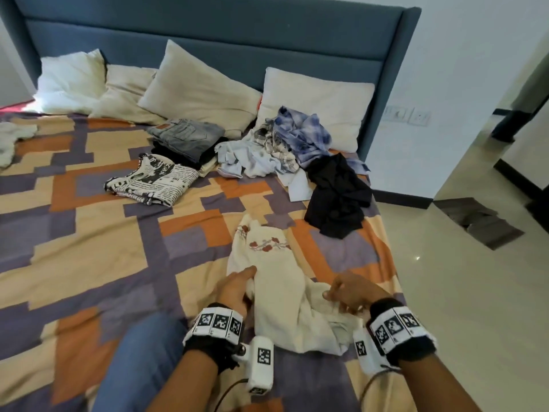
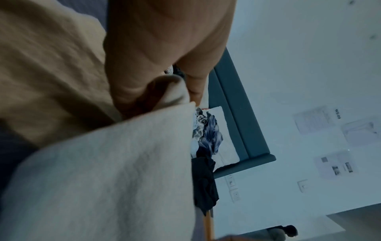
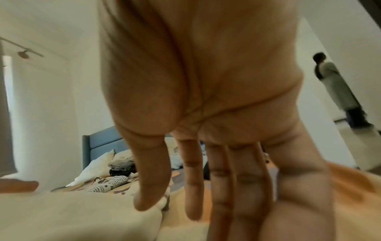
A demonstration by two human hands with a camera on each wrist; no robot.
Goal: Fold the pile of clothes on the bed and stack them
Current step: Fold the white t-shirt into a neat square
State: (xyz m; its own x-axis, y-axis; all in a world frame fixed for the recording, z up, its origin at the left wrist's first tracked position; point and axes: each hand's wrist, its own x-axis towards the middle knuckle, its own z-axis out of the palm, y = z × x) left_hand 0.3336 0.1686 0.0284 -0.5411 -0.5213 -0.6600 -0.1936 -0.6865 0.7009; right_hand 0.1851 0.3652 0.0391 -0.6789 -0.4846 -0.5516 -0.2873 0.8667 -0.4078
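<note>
A: Head view first: we read little. The folded newsprint garment [image 1: 151, 179] carries printed lines too small for us to read; the wrist bands show only square coded markers. The cream embroidered garment [image 1: 276, 281] lies on the patterned bedspread [image 1: 89, 233] directly before us, our left hand [image 1: 236, 288] gripping its left edge, our right hand [image 1: 353, 292] resting on its right part, fingers loosely bent.

B: Left wrist view: papers on the wall [image 2: 313, 119], one headed "WS 08" as best we read it. Our left hand [image 2: 156, 57] curls round a fold of the cream garment [image 2: 103, 179].

A: Right wrist view: no writing legible. Our right hand [image 3: 206, 114] is spread, fingers straight, tips on the cream cloth [image 3: 72, 216]. The unfolded pile [image 1: 285, 144] sits well apart, by the pillows [image 1: 315, 105].
</note>
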